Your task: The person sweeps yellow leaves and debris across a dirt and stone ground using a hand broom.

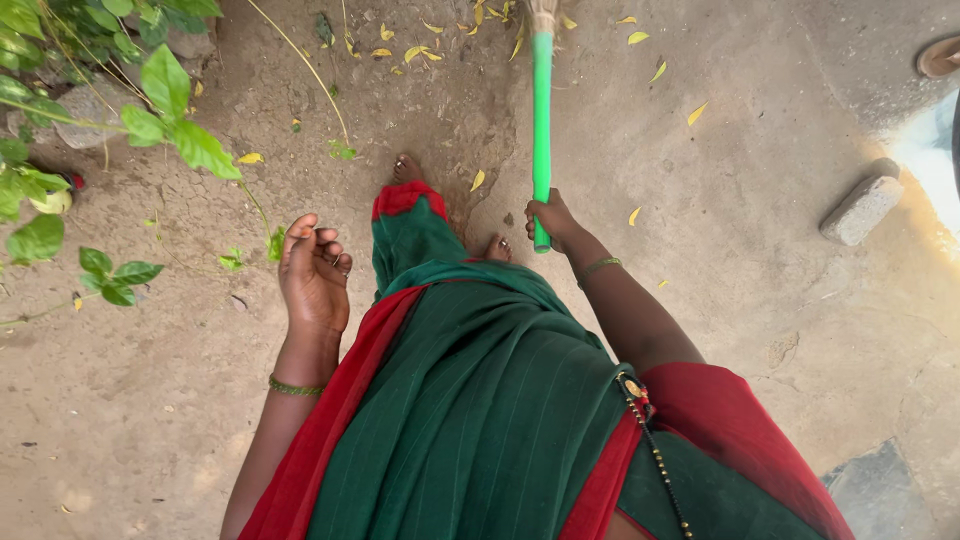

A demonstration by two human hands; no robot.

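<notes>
1. We find the right hand (552, 219) closed around the lower end of the green broom handle (542, 120); the handle runs forward to the straw bristles (543, 12) at the top edge, which rest among yellow fallen leaves (420, 52) on the dirt ground (720, 150).
2. We find the left hand (314, 270) empty, fingers loosely curled, palm up, raised beside the green and red sari (470, 390); it holds nothing.
3. Risk, in our judgement: the grip sits at the very end of the handle, so the broom could twist or slip; bare feet (406, 168) stand just beside the sweep path.
4. A grey stone block (860, 208) lies to the right, well apart; a leafy plant (90, 110) crowds the left and could snag.
</notes>
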